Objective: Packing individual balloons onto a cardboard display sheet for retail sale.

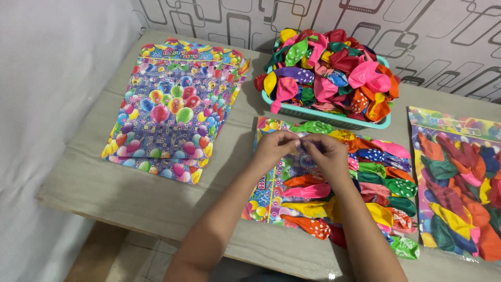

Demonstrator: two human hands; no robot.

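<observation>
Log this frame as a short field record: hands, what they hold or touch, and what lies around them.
left hand: pinching a small balloon together with the other hand
right hand: fingertips meet the left's over the printed card
printed card: flat under the hands, rows of uninflated balloons laid across it
basket: teal, heaped with loose balloons, behind the card
card stack: balloon-print sheets, to the left
filled packet: sealed balloons, to the right
table: beige, against a patterned wall
</observation>
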